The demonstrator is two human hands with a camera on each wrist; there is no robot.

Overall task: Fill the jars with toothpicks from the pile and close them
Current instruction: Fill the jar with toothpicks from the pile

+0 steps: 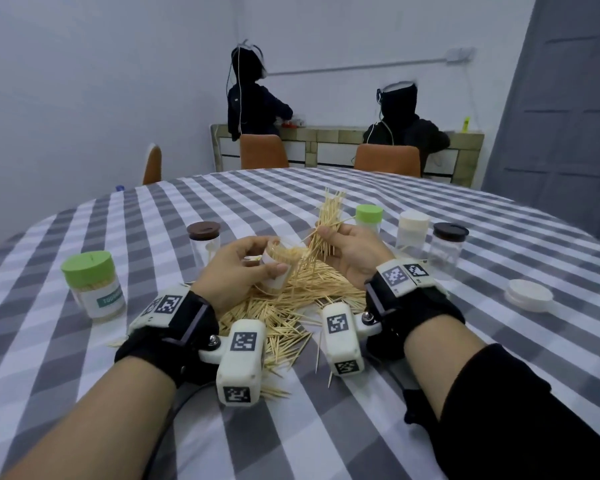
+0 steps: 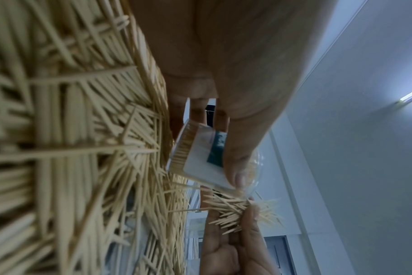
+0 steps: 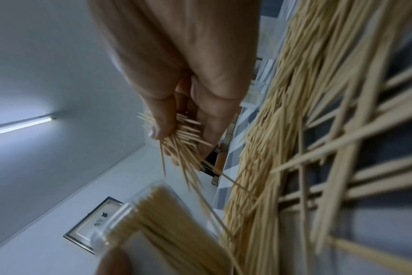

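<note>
The open jar (image 1: pixel 274 268) is tilted in the left hand (image 1: pixel 243 268), whose fingers and thumb curl round its labelled wall, above the pile of toothpicks (image 1: pixel 291 306) near the middle of the tablecloth (image 1: pixel 153 209). It is already packed with toothpicks almost to its mouth. The right hand (image 1: pixel 347 251) pinches a bundle of toothpicks (image 1: pixel 328 226) between thumb and fingers just beside the jar's mouth, the sticks fanning upward and some slanting down into the pile.

Toward the left edge of the table stand a green-lidded jar (image 1: pixel 92 284), full and closed, and a brown-lidded jar (image 1: pixel 204 245). Toward the right edge a second green-lidded jar (image 1: pixel 369 218), a white-lidded jar (image 1: pixel 412 232) and another brown-lidded jar (image 1: pixel 447 251) stand in a row, with a loose white lid (image 1: pixel 529 294) lying apart from them nearer the person. The far half of the cloth and the near edge below the wrists are bare checks.

The left wrist view shows the jar's label (image 2: pixel 207 158) with a dark patch under the thumb, and the bundle held in the other hand below it; the right wrist view shows the thumb pressed over the bundle (image 3: pixel 179 141) and the jar's filled mouth (image 3: pixel 158 214), blurred. Both wrist views blur the pile at close range. The contents of the three right-hand jars are hard to make out.

Two people (image 1: pixel 402 126) work at a far counter behind orange chairs (image 1: pixel 387 161).
</note>
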